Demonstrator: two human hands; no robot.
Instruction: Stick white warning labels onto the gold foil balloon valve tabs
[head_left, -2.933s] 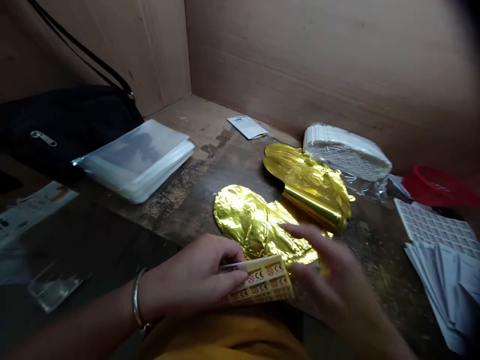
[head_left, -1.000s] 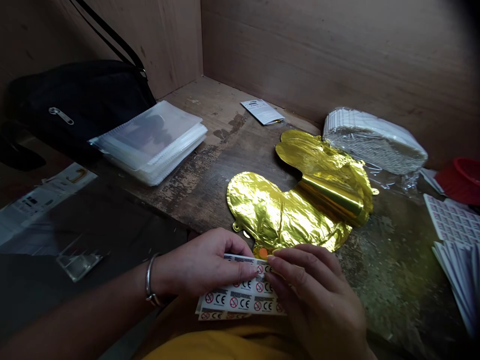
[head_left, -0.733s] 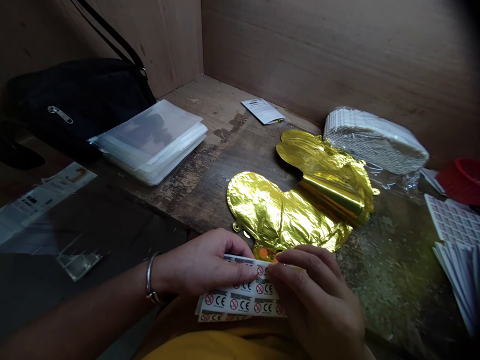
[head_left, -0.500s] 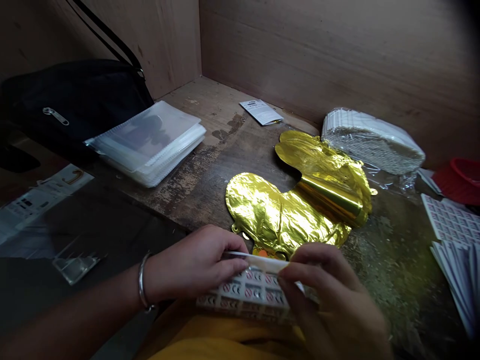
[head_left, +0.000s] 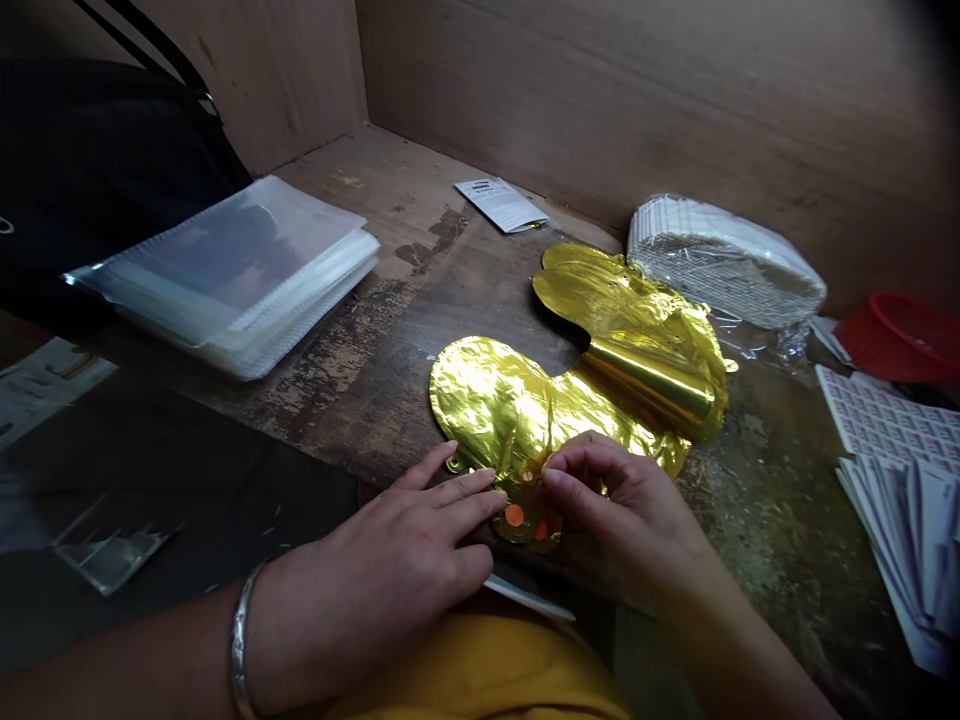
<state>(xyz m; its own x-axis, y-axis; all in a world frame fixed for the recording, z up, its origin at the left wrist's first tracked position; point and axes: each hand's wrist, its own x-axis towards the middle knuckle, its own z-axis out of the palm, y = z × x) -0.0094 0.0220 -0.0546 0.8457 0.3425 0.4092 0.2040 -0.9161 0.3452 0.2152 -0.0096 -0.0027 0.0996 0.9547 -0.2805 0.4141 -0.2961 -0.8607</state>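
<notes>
A shiny gold foil balloon (head_left: 495, 395), flat and creased, lies on the worn table with part of it folded over. My left hand (head_left: 405, 545) rests palm down at its near edge, fingers stretched and spread, the fingertips touching the foil. My right hand (head_left: 630, 500) pinches thumb and forefinger together at the balloon's lower edge; what sits between them is too small to make out. Beside the fingertips, orange round spots (head_left: 514, 515) show on the foil. The white edge of a sticker sheet (head_left: 529, 598) shows below my left hand, above my lap.
A stack of clear plastic sleeves (head_left: 247, 290) lies left, by a black bag (head_left: 112, 190). At the back are a folded printed card (head_left: 504, 205) and a plastic-wrapped white bundle (head_left: 724, 260). A red basket (head_left: 892, 335), sticker sheets (head_left: 877, 415) and stacked papers (head_left: 900, 550) stand right.
My hands have left the sheet of printed stickers, which has dropped toward my lap. Both have moved up to the balloon's near edge. My left hand has opened flat. The view has shifted slightly.
</notes>
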